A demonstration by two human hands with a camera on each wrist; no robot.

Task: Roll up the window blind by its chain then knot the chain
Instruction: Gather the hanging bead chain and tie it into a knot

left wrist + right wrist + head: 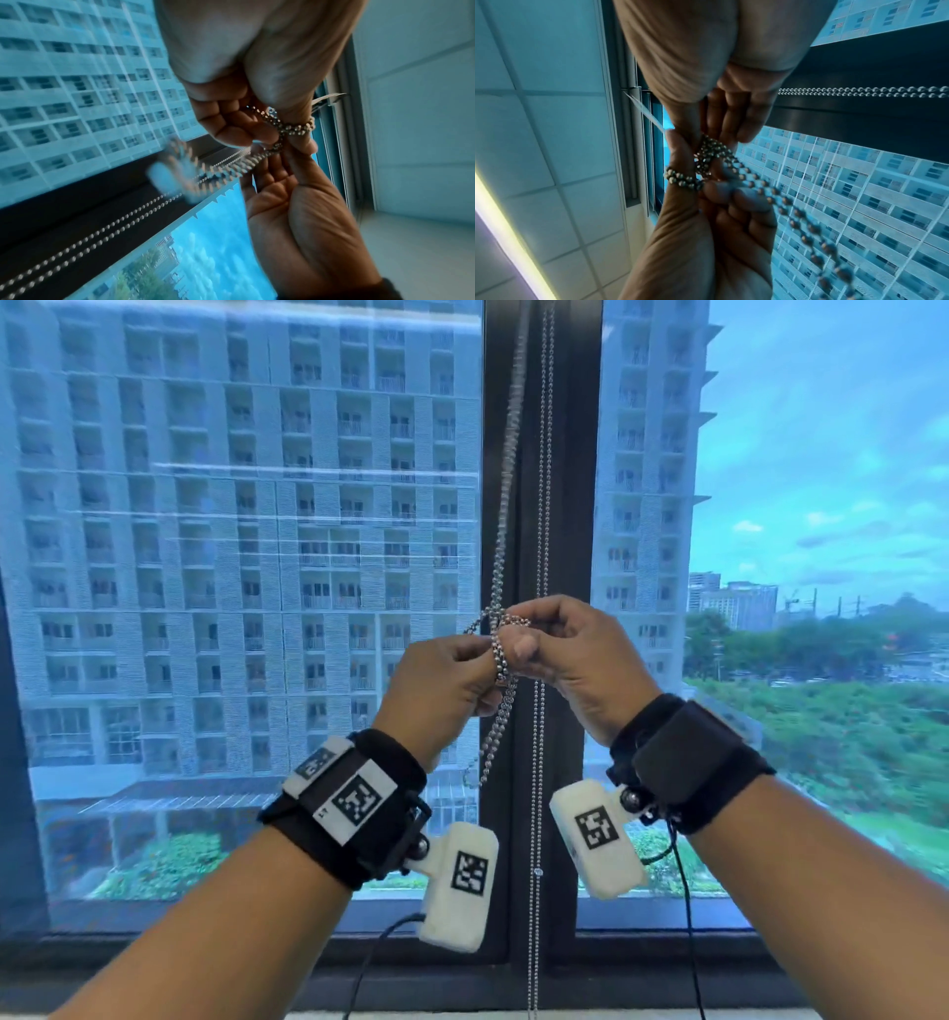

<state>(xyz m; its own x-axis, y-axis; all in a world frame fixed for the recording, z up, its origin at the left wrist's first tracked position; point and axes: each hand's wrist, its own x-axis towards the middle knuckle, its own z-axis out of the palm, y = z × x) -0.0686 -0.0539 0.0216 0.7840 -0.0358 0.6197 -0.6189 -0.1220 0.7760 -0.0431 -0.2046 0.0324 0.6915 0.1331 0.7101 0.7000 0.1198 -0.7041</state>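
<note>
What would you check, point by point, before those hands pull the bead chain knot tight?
1. Left hand grips the chain: ok.
2. Right hand pinches the wrapped loop: ok, the beads circle a finger in the wrist views.
3. Loop formed: ok, one arc shows beside the hands in the head view.
4. Free end passed through the loop: cannot tell, the fingers hide it.
5. The second chain on the window frame kept out of the knot: ok, it hangs straight behind the hands.
6. Blind rolled up: cannot tell, a mesh covers the left pane.
</note>
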